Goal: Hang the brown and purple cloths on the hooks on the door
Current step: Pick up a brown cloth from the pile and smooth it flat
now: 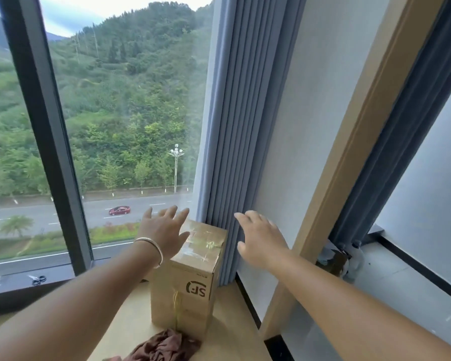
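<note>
- Left hand [164, 231] is reaching forward at arm's length, fingers [171, 213] straight and spread apart, holding nothing; it is wearing a pale bangle [151, 250] at the wrist.
- The left hand is showing in front of the upper left edge of a tall cardboard box [190, 280]; whether it is touching the box cannot be told.
- Right hand [262, 242] is likewise extending forward, fingers apart and relaxed, holding nothing; it is showing in front of the gathered blue curtain [235, 142] and the pale wall panel beside it.
- The cardboard box is standing upright on the light wooden bench [232, 324], its top sealed with clear tape, its front bearing a black logo printed upside down.
- Brown cloth [164, 345] is lying crumpled on the bench at the bottom of the view, just in front of the box's base, well apart from both hands.
- A pair of scissors [38, 280] is lying on the dark window sill at left.
- The window [120, 113] is showing a wooded hillside, a road and a red car [119, 210].
</note>
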Demonstrator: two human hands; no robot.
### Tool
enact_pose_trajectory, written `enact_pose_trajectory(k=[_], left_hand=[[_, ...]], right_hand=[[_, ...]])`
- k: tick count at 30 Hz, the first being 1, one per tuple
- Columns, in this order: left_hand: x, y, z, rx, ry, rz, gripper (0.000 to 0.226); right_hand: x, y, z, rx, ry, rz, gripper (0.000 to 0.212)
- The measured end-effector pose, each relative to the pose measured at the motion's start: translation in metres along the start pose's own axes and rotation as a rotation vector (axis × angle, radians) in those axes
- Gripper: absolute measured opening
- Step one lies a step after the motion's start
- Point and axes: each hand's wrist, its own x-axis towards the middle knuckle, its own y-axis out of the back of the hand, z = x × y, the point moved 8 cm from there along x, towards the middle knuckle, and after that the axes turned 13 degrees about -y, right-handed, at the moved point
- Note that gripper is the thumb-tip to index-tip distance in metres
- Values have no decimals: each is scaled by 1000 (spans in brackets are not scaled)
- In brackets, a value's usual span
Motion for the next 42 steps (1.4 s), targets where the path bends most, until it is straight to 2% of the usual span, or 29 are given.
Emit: enact_pose_trajectory(k=[7, 12, 18, 23, 29, 35, 42], left_hand=[[-14, -80, -70, -35, 129, -124, 63], [-44, -146, -100, -98, 258, -207, 63], [-103, -238, -116, -131, 460, -423, 61], [-147, -315, -94, -239, 623, -615, 61], [-188, -401, -48, -349, 704, -762, 60], [-219, -480, -11, -469, 749, -824, 60], [-247, -591, 18, -584, 735, -887, 61]], right_hand=[[64, -78, -76, 39, 160, -117, 64], [91, -156, -125, 34, 279, -271, 68], [101, -264, -167, 56, 479, -420, 65], [93, -362, -174, 5, 626, -571, 64], [85, -468, -163, -93, 662, -715, 64], [67, -555, -149, -197, 657, -852, 67], [47, -653, -135, -279, 622, -928, 63]])
